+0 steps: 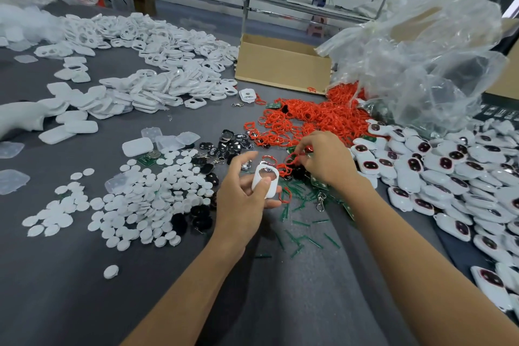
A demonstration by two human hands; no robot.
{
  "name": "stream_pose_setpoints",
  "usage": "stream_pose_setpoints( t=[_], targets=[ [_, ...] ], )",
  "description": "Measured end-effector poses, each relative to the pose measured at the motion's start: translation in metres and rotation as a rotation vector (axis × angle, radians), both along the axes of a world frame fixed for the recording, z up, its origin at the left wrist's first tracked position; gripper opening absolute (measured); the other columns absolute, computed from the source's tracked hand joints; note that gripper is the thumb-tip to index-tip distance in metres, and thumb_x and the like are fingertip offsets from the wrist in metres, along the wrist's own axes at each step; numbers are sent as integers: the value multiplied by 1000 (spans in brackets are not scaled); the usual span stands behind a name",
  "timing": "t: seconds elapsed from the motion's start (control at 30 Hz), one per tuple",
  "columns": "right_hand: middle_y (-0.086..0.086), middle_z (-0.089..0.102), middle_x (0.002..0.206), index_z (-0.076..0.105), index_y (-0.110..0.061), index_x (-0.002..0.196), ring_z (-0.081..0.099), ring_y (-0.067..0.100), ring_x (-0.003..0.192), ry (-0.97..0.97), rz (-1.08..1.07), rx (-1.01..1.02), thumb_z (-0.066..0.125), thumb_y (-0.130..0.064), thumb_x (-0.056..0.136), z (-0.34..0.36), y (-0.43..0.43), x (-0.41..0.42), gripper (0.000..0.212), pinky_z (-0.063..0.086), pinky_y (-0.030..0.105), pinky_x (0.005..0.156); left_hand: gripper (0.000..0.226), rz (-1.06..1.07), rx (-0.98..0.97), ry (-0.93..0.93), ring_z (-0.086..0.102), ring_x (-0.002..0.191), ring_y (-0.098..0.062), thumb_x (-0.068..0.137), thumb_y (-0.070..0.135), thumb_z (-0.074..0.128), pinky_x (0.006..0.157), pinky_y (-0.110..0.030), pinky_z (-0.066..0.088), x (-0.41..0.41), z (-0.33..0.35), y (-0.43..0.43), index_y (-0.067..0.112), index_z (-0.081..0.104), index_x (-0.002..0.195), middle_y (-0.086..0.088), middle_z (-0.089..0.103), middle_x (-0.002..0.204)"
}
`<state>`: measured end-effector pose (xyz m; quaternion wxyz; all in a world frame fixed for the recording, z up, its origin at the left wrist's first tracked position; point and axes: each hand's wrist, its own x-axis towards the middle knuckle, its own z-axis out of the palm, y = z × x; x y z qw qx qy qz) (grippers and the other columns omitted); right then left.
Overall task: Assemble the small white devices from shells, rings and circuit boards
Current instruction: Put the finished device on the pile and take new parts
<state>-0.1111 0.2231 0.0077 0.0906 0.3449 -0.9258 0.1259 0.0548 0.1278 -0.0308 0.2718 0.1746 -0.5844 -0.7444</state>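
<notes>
The left hand point(244, 194) grips a white shell point(264, 180) above the table; the right hand point(325, 160) pinches a red ring point(293, 159) from the pile point(314, 118). She should probably separate one ring (they tangle) before seating it.

The surface point(84, 303) was dark grey, strewn with white shells point(157, 87) and white discs point(146, 205). The rings point(317, 118) were bright red-orange, the circuit-board strips point(297, 236) green, and the cardboard box point(280, 67) plain tan. The finished devices point(438, 168) were white with dark maroon ovals.
</notes>
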Motion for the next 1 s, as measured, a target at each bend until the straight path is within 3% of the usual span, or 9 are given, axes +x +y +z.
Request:
stream_pose_setpoints(
  t=[0.13,0.2,0.27,0.33,0.5,0.63,0.73,0.87,1.0],
  targets=[
    [-1,70,107,74,-22,96,60,23,102,-27,67,53,61,-6,78,8,5,10,27,50,33,77,27,-7,-69,-35,74,78,-17,94,-2,56,63,-24,59,1,0,-1,15,76,94,-3,73,103],
    [-2,71,102,75,-22,94,61,22,99,-59,76,53,62,-13,78,8,4,13,23,50,32,77,28,-15,-60,-46,74,77,-16,94,-3,57,64,-24,59,1,0,0,15,77,88,0,73,100],
    [-1,72,94,74,-22,89,62,22,94,-66,74,40,66,-26,81,6,2,16,12,52,35,77,29,-11,-49,-56,74,77,-17,94,-3,57,65,-26,61,1,0,-1,16,77,87,0,73,98],
    [1,71,94,74,-19,90,61,23,93,-50,72,52,67,-36,84,3,-2,17,19,51,37,78,28,-4,-53,-68,74,76,-18,94,-3,57,67,-28,61,0,-1,-2,16,76,88,-1,72,101],
    [2,67,99,72,-16,91,57,25,100,-19,91,-14,68,-28,85,-7,-8,18,13,48,37,81,26,14,-57,-72,74,78,-18,93,-3,57,63,-24,59,-1,-4,-1,13,76,89,-2,74,99],
    [5,71,80,74,-14,85,62,25,79,-48,127,-183,71,-25,83,-3,1,26,11,49,36,72,23,56,-49,-68,74,75,-17,92,-1,60,64,-26,59,-2,-4,-2,14,76,90,3,74,93],
    [0,70,66,74,-17,77,56,11,59,-65,296,-254,73,-20,79,2,11,49,4,42,29,61,13,129,-94,-35,73,78,-15,89,8,69,64,-21,57,-3,-3,-1,18,75,93,6,75,93],
    [-3,69,64,74,-18,78,53,10,56,-69,357,-238,71,-14,80,0,19,72,6,42,26,59,14,107,-244,3,73,87,-23,87,7,71,76,-40,60,-2,-3,1,13,77,97,2,74,99],
    [-3,70,69,76,-14,83,58,5,59,-146,303,-307,73,-10,81,-1,23,74,5,41,14,62,11,129,-383,2,72,70,-19,86,4,71,73,-47,60,-1,-3,2,12,77,90,5,73,88]
  ],
)
